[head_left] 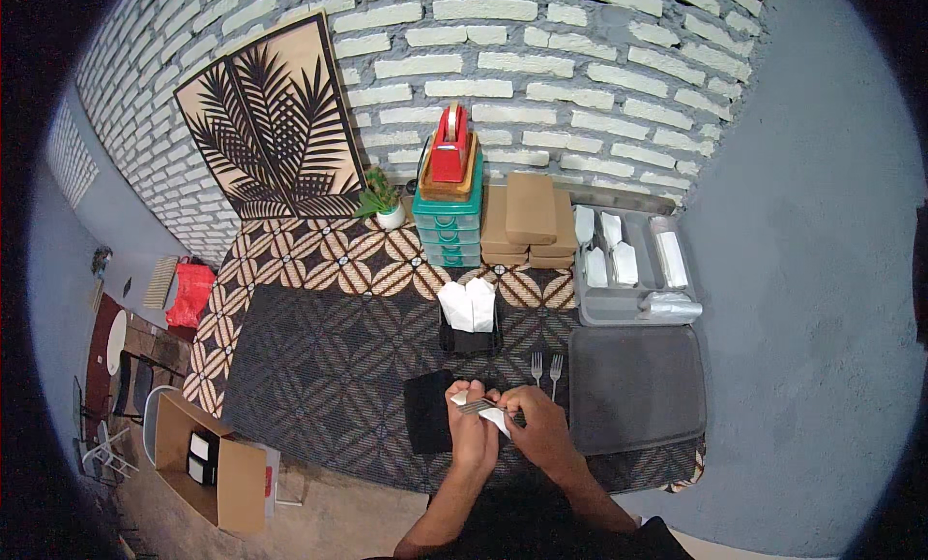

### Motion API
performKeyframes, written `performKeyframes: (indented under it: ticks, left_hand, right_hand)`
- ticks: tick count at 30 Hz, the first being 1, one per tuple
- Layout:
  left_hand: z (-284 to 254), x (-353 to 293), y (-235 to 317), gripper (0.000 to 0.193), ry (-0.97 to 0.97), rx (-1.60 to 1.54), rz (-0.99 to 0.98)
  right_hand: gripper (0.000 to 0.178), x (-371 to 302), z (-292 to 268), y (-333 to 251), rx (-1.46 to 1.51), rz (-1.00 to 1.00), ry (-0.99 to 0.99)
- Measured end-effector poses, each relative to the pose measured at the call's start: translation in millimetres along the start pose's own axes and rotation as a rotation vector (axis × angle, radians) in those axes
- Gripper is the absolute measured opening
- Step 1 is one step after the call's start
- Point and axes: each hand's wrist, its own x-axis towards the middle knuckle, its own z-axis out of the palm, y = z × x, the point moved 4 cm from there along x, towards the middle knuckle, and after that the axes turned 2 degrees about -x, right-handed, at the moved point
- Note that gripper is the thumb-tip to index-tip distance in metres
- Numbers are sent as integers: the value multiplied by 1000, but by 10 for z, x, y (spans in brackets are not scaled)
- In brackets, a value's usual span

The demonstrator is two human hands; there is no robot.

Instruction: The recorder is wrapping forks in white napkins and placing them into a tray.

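Above the front of the dark mat (319, 367), my two hands meet around a metal fork (476, 405) and a white paper napkin (496, 420). The fork lies across the fingers of my left hand (472, 442), its tines pointing left. My right hand (543, 432) closes its fingers on the handle end and the napkin beside it; the fingers hide part of both. Two more forks (536, 368) lie side by side beyond my right hand. A folded black cloth (427, 415) is left of my left hand. Farther back, a black holder (470, 341) carries folded white napkins (468, 305).
At right, a grey compartment tray (628, 313) holds white wrapped bundles, with a flat dark tray (638, 391) before it. Brown boxes (530, 209), a teal drawer unit (448, 233) with a red tape dispenser (450, 154), and a plant (389, 212) line the wall. A cardboard box (242, 487) stands lower left.
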Motion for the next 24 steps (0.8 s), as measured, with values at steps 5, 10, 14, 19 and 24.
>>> performKeyframes:
  ticks: [5, 10, 14, 19, 24]
  left_hand:
    - [-108, 44, -55, 15, 30, -55, 36]
    - [-119, 100, -19, 18, 62, -174, 4]
    - [-165, 204, 71, 26, -49, -471, -169]
    - [-133, 244, 197, 27, -115, -564, -166]
    - [-83, 223, 264, 27, -115, -463, -71]
  right_hand:
    - [18, -9, -12, -26, -34, 29, 37]
    - [14, -68, -88, 43, 44, 195, -10]
    - [15, -97, -341, -89, 123, 360, -33]
    - [19, -237, -537, -205, 177, 383, -118]
    - [27, -329, -643, -421, 99, 366, -217]
